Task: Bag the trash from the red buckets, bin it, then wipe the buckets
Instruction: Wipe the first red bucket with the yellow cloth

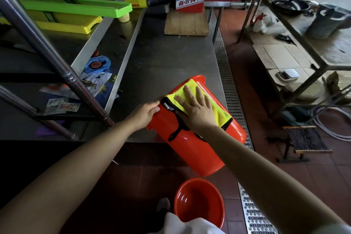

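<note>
Left hand (146, 113) grips the tilted bucket (191, 138); right hand (195, 105), fingers spread, presses the cloth (218, 112). Best brace firmly, wipe in overlapping strokes.

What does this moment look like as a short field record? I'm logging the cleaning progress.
stage: wiping a bucket
bucket being wiped: red bucket lying on its side, partly over the edge of the steel table
cloth: yellow cloth spread on the bucket's side
right hand: flat on the cloth, fingers straight, pressing it
left hand: grips the bucket's edge, steadying it
second bucket: red, upright on the floor below; no trash visible inside
</note>
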{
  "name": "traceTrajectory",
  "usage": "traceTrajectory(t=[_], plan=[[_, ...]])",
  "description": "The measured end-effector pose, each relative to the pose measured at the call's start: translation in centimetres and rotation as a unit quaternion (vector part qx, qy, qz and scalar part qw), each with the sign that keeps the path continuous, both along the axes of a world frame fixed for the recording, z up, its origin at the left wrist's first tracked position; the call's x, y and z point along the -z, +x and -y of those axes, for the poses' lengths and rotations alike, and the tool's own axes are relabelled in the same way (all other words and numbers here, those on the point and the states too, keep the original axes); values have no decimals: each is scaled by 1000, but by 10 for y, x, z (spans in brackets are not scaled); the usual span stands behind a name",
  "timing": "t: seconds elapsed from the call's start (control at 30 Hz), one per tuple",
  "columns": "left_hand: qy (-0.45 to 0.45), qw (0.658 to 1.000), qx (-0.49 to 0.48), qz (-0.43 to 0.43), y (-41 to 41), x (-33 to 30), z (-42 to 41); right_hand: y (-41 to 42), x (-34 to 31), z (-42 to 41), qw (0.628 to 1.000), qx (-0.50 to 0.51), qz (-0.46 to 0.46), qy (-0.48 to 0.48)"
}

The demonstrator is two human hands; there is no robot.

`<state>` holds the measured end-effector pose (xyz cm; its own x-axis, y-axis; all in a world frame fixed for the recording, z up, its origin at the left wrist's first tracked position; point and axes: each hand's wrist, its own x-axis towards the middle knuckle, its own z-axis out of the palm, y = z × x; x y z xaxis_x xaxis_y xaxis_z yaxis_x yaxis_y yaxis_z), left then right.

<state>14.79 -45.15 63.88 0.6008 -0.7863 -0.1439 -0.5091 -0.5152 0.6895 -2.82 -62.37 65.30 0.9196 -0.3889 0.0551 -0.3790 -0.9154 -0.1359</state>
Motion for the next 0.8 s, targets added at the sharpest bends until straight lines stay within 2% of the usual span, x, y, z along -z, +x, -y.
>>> traceTrajectory(t=[0.17, 0.33, 0.53, 0.67, 0.8], plan=[[0, 999, 46, 0, -8, -16, 0, -71, 30, 5, 998, -12, 28, -51], [1, 998, 55, 19, -13, -20, -1, -158, 59, 9, 998, -10, 52, -38], [-25, 990, 28, 139, -15, -59, 40, -161, 47, 4, 999, 10, 37, -5], [15, 993, 23, 116, -28, -86, 98, -161, 51, -8, 999, 5, 30, -10], [-10, 999, -3, 38, -33, -83, 98, -141, 47, -12, 999, 29, 14, 9]])
